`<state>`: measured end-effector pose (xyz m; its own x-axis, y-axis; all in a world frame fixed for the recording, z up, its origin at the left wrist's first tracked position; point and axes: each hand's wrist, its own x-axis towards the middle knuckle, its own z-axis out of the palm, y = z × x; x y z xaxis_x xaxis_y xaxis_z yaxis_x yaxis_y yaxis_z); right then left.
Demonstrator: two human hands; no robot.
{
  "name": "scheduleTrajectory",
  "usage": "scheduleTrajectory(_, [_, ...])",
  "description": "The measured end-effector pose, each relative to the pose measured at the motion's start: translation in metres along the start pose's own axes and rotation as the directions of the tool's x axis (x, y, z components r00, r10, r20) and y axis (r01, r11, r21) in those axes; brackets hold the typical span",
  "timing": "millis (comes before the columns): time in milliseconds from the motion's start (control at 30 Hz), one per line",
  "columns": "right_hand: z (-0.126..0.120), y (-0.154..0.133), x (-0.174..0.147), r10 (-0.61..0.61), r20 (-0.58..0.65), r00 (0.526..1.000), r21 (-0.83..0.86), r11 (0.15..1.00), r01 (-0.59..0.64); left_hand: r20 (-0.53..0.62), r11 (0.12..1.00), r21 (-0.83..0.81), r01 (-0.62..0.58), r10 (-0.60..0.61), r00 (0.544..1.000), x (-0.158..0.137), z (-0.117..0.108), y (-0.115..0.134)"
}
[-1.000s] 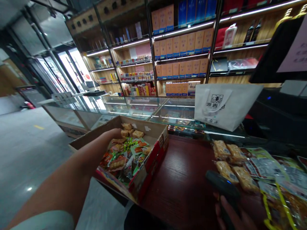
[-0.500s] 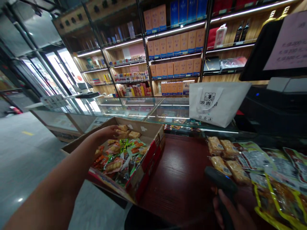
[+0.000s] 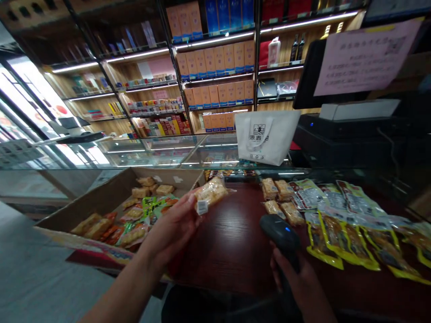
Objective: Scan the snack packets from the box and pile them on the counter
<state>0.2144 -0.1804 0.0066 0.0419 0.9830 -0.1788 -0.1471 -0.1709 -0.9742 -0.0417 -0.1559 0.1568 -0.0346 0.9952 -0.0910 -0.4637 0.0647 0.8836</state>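
My left hand [image 3: 177, 226] is closed on a clear-wrapped snack pack [image 3: 213, 193] with a white barcode label turned toward me. It holds the pack in the air beside the right wall of a cardboard box [image 3: 175, 179]. Inside the box lie loose packaged snacks [image 3: 141, 213] of several kinds. My right hand [image 3: 291, 273] grips the handle of a dark barcode scanner [image 3: 281, 231], which shows a small blue light. Its head points toward a group of similar wrapped snack packs [image 3: 273, 208] on the dark red-brown tabletop [image 3: 232, 246].
Right of the scanner lie green-and-white pouches [image 3: 308, 195] and yellow-edged snack pouches [image 3: 350, 237]. A white tote bag [image 3: 269, 139] stands on the glass counter [image 3: 161, 150]. Behind it rise shelves of boxes [image 3: 215, 63]. A monitor with a pink sign [image 3: 360, 58] stands at the right.
My left hand has come out of the box and moved right with a wrapped snack pack. The view has turned right. My right hand still holds the scanner.
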Motion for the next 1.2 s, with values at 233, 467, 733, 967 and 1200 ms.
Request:
scheduleTrajectory(233, [-0.014, -0.031, -0.019, -0.19, -0.113, 0.975, 0.042, 0.98, 0.196, 0.084, 0.969, -0.176, 0.173, -0.16, 0.984, -0.024, 0.054, -0.098])
scheduleTrajectory(467, [-0.016, -0.053, -0.035, -0.174, -0.223, 0.959, -0.031, 0.985, 0.172, 0.188, 0.979, -0.072, 0.19, -0.174, 0.967, -0.04, 0.073, -0.135])
scheduleTrajectory(733, [-0.015, -0.061, -0.041, -0.185, -0.252, 0.95, -0.134, 0.979, 0.155, 0.221, 0.975, 0.182, 0.128, -0.168, 0.961, -0.031, 0.065, -0.117])
scheduleTrajectory(967, [-0.025, -0.055, -0.037, -0.211, -0.133, 0.968, -0.118, 0.974, 0.196, 0.035, 0.98, 0.175, -0.095, 0.09, 0.995, -0.003, 0.05, -0.098])
scheduleTrajectory(1200, [-0.027, -0.051, -0.053, -0.216, 0.063, 0.974, -0.226, 0.948, 0.225, -0.133, 0.969, 0.143, -0.202, 0.221, 0.966, 0.014, 0.034, -0.095])
